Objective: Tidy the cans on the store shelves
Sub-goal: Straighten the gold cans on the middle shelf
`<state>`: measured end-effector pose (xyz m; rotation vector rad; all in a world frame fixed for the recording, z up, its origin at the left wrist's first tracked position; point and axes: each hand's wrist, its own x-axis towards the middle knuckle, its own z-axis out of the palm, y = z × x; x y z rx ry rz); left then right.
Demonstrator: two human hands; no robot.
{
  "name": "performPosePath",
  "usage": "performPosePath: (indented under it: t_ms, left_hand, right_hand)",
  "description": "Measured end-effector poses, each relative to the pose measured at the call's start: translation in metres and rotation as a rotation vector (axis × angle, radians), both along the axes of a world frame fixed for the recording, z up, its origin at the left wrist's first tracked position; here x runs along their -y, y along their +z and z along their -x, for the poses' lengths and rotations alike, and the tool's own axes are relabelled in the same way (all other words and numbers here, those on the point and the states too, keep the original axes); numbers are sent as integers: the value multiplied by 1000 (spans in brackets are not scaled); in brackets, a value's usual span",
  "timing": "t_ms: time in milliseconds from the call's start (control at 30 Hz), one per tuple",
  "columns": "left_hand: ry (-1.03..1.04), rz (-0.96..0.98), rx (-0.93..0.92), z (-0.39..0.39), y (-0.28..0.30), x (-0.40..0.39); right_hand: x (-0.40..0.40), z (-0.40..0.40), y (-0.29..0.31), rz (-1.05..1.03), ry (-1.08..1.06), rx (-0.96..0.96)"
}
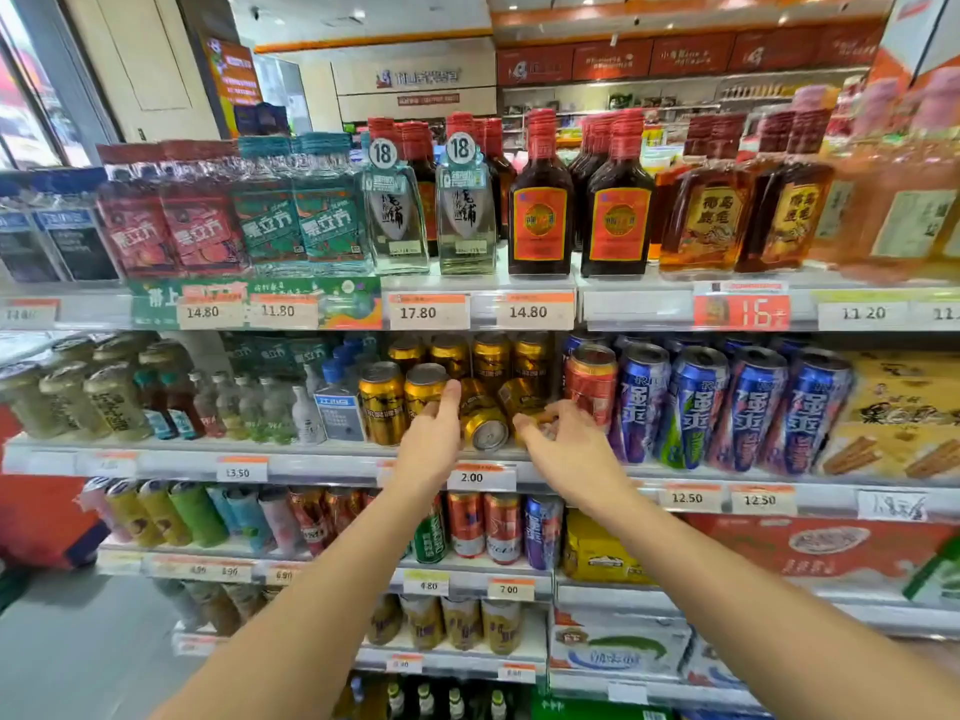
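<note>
Gold cans fill the middle of the second shelf point(322, 462). Two stand upright at the front point(382, 402), and more stand in a row behind point(491, 356). Two gold cans lie tipped on their sides: one point(485, 431) shows its round end toward me, the other point(522, 397) lies to its right. My left hand point(431, 439) reaches between the upright cans and the first tipped can, fingers apart, thumb up against an upright can. My right hand point(563, 439) curls over the second tipped can; whether it grips is unclear.
A red can point(589, 384) and tall blue cans point(696, 407) stand right of the gold ones. Small bottles point(337, 407) stand to the left. Liquor bottles point(540, 210) line the shelf above. More cans point(483, 524) fill the shelves below.
</note>
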<state>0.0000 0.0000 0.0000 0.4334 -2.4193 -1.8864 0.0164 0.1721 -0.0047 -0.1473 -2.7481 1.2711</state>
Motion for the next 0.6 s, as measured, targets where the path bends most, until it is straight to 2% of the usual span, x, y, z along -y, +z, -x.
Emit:
performPosePath:
  t_ms: [167, 233, 400, 600]
  left_hand:
    - [-42, 394, -221, 0, -19, -2]
    - [-94, 496, -292, 2, -32, 0]
    - [-114, 541, -330, 6, -43, -6]
    - [-77, 619, -243, 16, -38, -16]
  right_hand:
    - [10, 8, -11, -201, -47, -64]
    - [12, 9, -17, -290, -37, -74]
    - [15, 14, -26, -454, -37, -88]
    - [18, 22, -30, -566, -53, -143]
